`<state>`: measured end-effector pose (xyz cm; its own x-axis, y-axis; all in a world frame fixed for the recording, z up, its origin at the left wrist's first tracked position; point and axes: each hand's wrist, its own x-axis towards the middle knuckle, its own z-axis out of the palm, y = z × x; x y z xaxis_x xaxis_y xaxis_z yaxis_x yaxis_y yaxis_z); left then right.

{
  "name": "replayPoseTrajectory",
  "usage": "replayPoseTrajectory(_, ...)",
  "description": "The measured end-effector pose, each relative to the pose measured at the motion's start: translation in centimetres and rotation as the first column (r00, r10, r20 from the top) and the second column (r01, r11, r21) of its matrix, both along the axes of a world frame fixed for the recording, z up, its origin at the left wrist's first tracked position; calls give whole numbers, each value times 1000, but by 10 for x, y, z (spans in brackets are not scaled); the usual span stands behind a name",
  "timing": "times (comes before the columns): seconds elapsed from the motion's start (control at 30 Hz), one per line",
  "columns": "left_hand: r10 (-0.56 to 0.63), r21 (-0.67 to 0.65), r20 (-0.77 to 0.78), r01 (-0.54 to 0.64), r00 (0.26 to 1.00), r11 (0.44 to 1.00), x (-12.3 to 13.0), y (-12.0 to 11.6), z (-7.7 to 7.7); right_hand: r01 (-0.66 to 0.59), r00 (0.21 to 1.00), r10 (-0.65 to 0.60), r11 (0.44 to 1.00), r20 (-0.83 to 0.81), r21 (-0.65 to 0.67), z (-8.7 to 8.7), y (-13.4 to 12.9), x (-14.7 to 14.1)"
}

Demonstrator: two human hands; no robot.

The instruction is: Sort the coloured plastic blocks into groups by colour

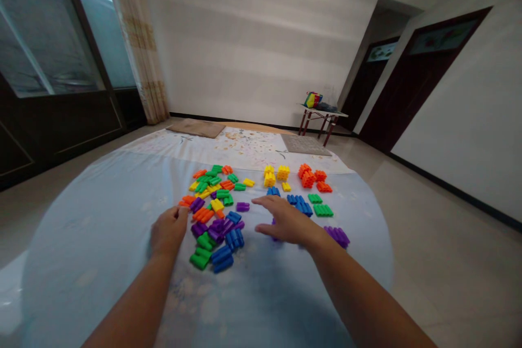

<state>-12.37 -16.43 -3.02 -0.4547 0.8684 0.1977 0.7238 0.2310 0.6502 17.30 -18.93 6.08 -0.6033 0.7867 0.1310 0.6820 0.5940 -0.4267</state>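
Note:
My left hand point(169, 228) is curled closed on the tablecloth, touching or nearly touching the left edge of a loose pile of plastic building blocks. An orange block point(186, 200) lies by its fingertips; whatever the fingers hold, if anything, is hidden. In the pile, blue blocks point(222, 258) and green blocks point(200, 259) lie nearest me. My right hand point(285, 220) is open, thumb and fingers apart, with nothing between them. It partly covers purple blocks. Just left of its fingertips lies a single purple block point(243, 206).
Sorted groups stand to the right: yellow blocks point(283, 173), orange blocks point(306, 175), blue blocks point(299, 204), green blocks point(323, 210) and purple blocks point(337, 236). A brown mat point(198, 127) and a grey mat point(305, 144) lie at the far edge of the round table point(93, 217).

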Motion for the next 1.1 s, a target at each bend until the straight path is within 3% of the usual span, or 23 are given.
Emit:
replayPoseTrajectory(0.1, -4, -1, 1, 4, 1000, 1000, 1, -1, 0, -73, 992, 76, 997, -96, 32, -11, -7, -36)
replayPoseTrajectory(0.23, -14, 9, -7, 14, 1000, 1000, 1, -2, 1, -113, 990, 115, 993, -78, 31, -42, -4, -81)
replayPoseTrajectory(0.4, -29, 17, -12, 29, 1000, 999, 0, -3, -1, -92, 994, 95, 994, -52, 51, -70, 7, -95)
replayPoseTrajectory(0.57, -19, 16, -5, 20, 1000, 1000, 0, -3, -1, 96, 994, -92, 994, -64, 49, -73, 12, -80)
replayPoseTrajectory(0.7, -16, 18, 1, 16, 1000, 1000, 1, -3, 0, 170, 975, -153, 981, -161, 93, -67, 7, -71)
replayPoseTrajectory(0.83, -17, 20, 1, 17, 1000, 1000, 1, -3, -1, -22, 982, 37, 997, -184, 80, -57, -11, -65)
replayPoseTrajectory(0.97, -22, 24, 1, 22, 1000, 999, 1, -3, -2, -228, 972, 228, 974, -53, 8, -55, -26, -62)
replayPoseTrajectory(1.03, -22, 23, 4, 22, 1000, 999, 1, -3, -2, -238, 971, 238, 971, 10, -10, -59, -27, -63)
replayPoseTrajectory(1.1, -21, 21, 5, 20, 1000, 1000, 1, -3, -2, -169, 985, 169, 986, 32, 4, -65, -24, -64)
